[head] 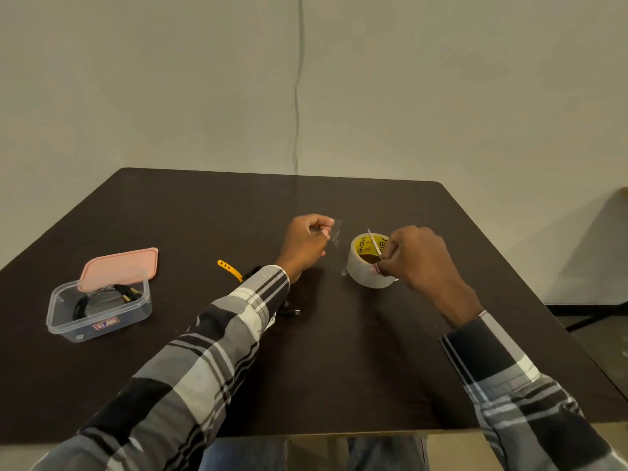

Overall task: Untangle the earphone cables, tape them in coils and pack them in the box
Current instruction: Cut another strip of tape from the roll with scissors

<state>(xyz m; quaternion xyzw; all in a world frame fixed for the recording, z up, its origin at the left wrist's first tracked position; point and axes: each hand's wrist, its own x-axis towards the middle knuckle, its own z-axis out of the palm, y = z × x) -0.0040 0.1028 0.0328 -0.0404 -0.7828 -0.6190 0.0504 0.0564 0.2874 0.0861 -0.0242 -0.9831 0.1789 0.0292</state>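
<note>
A roll of clear tape [368, 266] with a yellow core stands on the dark table [339, 351]. My right hand [413, 256] rests on the roll and holds a thin blade [373, 242] that points up over the core. My left hand [306, 244] pinches a cut strip of clear tape [335, 231] just left of the roll. A clear plastic box [98, 309] at the left holds a coiled black cable [102, 297]. Another dark cable lies under my left forearm, and only its plug [295, 313] shows.
A pink lid [119, 268] leans on the box's far rim. A yellow strap [230, 270] pokes out from behind my left sleeve. The wall stands just beyond the table's far edge, and a thin wire [298, 96] hangs down it.
</note>
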